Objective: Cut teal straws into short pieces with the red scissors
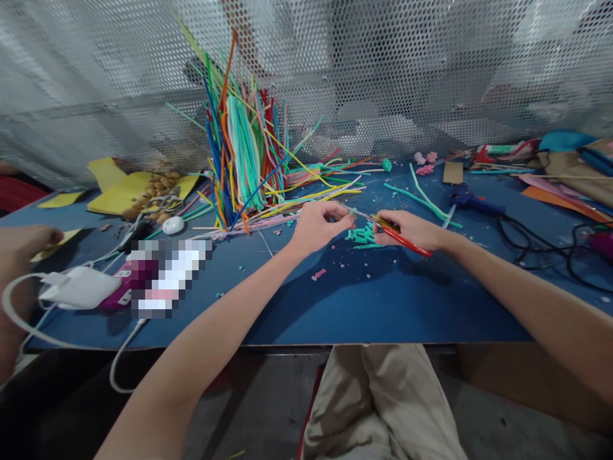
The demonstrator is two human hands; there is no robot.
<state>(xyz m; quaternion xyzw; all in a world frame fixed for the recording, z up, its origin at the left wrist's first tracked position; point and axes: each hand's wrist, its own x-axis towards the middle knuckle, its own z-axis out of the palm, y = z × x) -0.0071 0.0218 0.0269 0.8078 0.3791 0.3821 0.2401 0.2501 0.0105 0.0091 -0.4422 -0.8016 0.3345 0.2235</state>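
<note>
My left hand (320,223) is over the middle of the blue table, thumb and fingertips curled together. Whatever they pinch is too small to make out. Facing it, my right hand (409,230) is closed around a red-handled tool (407,241) with thin metal jaws, whose exact kind I cannot tell. Its jaws point left toward my left fingertips. Below and between the hands lies a loose pile of short green pipe cleaner pieces (361,238). A small pink scrap (318,274) lies nearer the front edge.
Many coloured pipe cleaners (244,153) stand bundled against the perforated metal screen (383,70). A blue glue gun (479,203) with a black cable is at right. White charger (79,287) and blurred phone (172,278) lie left, near another person's hand (29,246).
</note>
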